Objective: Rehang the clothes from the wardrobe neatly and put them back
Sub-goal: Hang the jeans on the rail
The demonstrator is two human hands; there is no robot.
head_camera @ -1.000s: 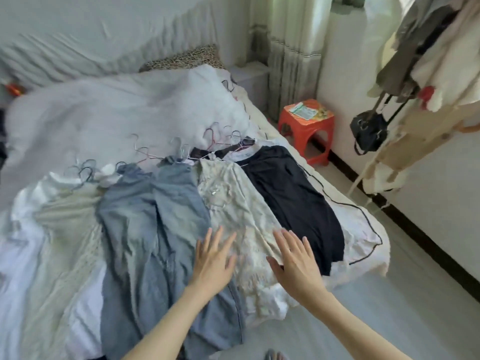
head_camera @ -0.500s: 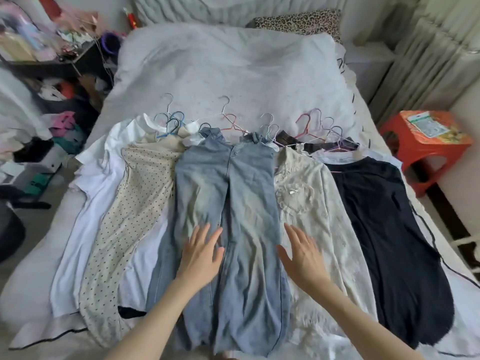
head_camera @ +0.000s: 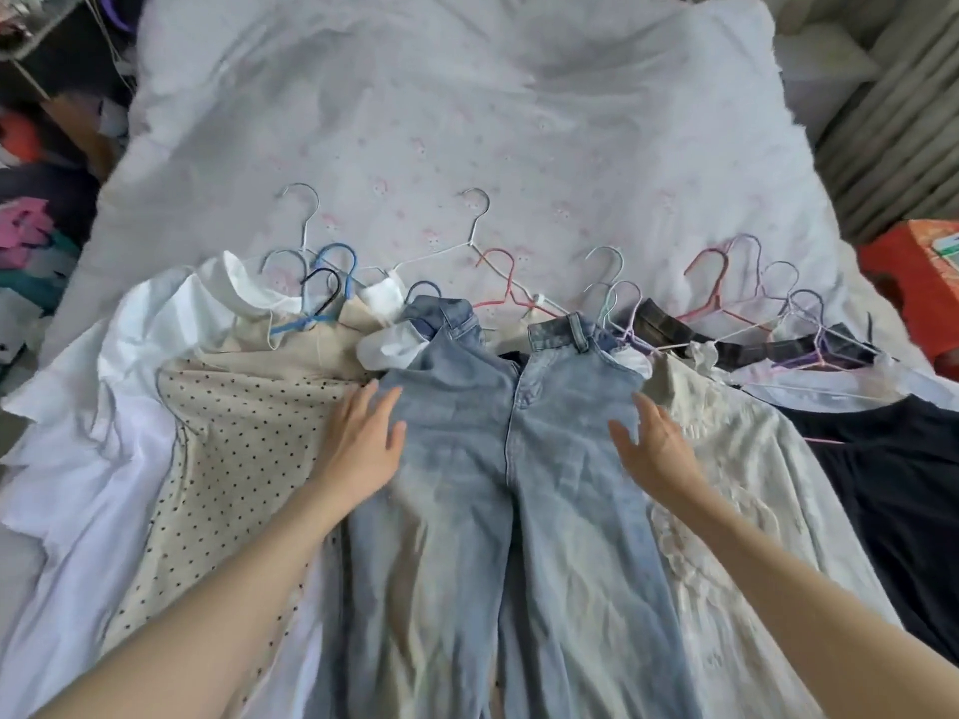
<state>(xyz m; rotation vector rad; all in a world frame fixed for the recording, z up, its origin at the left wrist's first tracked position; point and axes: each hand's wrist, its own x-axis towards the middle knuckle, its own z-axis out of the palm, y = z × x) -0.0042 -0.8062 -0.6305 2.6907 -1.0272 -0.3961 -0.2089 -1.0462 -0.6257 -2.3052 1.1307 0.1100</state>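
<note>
Clothes on wire hangers are laid in an overlapping row across the near half of the bed [head_camera: 467, 121], and since half a second ago the whole row has been brought closer and larger in view, the orange stool being pushed out to the 3 o'clock edge. From that, a lean in over the row is judged, with straightening still in hand and nothing yet ready for the wardrobe. At the centre the light jeans [head_camera: 498, 485] are spread flat; at 9 o'clock lie the dotted cream dress [head_camera: 233, 459] and a white shirt [head_camera: 93, 459], at 3 o'clock a cream lace top [head_camera: 737, 485] and a dark garment [head_camera: 908, 485]. The left hand [head_camera: 363, 448] and right hand [head_camera: 656, 448] have been slid up both outer edges of the jeans (toward the waistband), fingers straight, flat on cloth, nothing gripped.
</note>
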